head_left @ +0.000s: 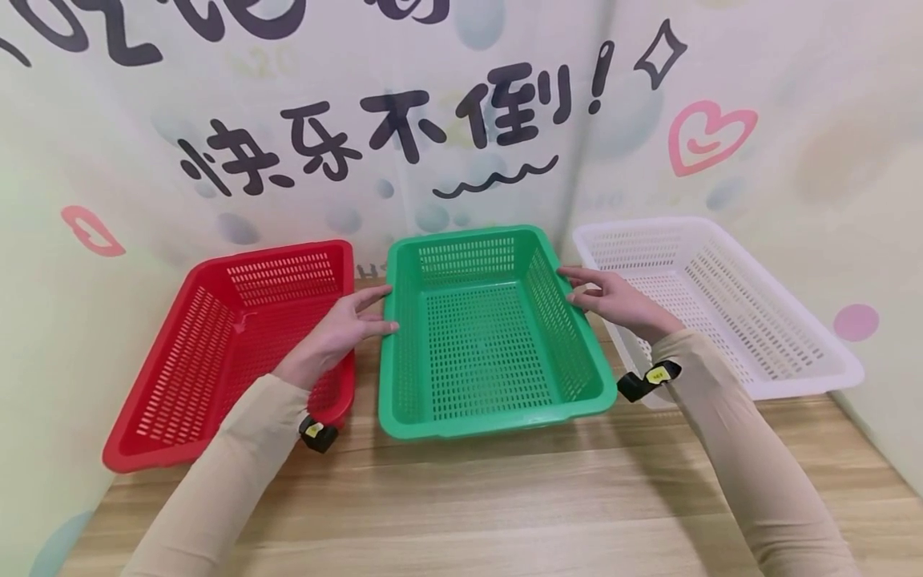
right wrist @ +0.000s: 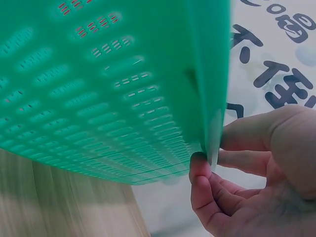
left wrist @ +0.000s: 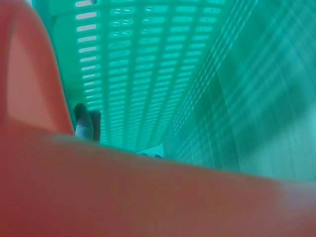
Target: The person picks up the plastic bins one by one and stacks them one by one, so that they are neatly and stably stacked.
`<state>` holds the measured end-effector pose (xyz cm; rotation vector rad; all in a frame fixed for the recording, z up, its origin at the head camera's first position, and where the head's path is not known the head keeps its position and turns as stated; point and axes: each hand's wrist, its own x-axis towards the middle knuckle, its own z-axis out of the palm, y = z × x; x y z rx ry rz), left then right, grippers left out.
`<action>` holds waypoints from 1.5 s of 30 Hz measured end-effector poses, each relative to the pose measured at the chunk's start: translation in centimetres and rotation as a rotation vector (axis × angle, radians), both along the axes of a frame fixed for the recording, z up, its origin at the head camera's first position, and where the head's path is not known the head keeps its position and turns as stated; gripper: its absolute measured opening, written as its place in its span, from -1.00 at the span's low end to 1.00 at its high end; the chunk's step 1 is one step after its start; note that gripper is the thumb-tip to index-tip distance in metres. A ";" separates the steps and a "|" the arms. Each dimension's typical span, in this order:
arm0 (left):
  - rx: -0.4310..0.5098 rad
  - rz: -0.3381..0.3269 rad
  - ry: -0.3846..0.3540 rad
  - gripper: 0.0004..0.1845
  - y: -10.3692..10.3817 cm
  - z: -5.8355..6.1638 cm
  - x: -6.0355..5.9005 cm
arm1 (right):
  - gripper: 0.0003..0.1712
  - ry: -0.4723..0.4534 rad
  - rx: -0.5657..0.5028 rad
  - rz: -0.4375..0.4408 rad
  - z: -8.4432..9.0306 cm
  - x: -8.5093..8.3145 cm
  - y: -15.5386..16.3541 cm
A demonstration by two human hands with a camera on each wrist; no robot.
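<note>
1. Green perforated plastic basket (head_left: 490,336) stood in the middle of the wooden table (head_left: 505,497), tipped up at its far end against the printed wall, with nothing inside it.
2. My left hand (head_left: 346,328) lay against its left rim, fingers mostly straight and touching the edge; whether they hooked underneath, I could not tell.
3. My right hand (head_left: 613,300) pinched the right rim between thumb and fingers, which the right wrist view (right wrist: 217,148) showed plainly.
4. The red slotted plastic basket (head_left: 231,353) sat just left of it and the white slotted plastic basket (head_left: 721,304) just right, both bare.
5. I judged the work barely begun: I had a hold on both sides, but the near edge rested on the table.
</note>
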<state>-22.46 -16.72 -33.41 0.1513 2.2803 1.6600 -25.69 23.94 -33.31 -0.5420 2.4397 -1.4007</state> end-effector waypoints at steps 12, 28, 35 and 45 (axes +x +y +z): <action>0.006 0.011 0.008 -0.21 0.3 -0.2 0.3 | -0.38 0.007 0.021 -0.032 1.1 0.6 -0.2; 0.003 0.011 0.008 -0.23 2.4 1.0 0.6 | -0.37 0.020 0.039 -0.057 2.1 1.3 1.5; 0.048 0.046 0.029 -0.26 2.7 1.3 0.5 | -0.35 0.007 0.013 -0.072 2.5 1.7 2.3; 0.200 0.094 0.061 -0.35 3.5 1.7 0.3 | -0.38 0.033 -0.024 -0.109 3.0 2.6 3.7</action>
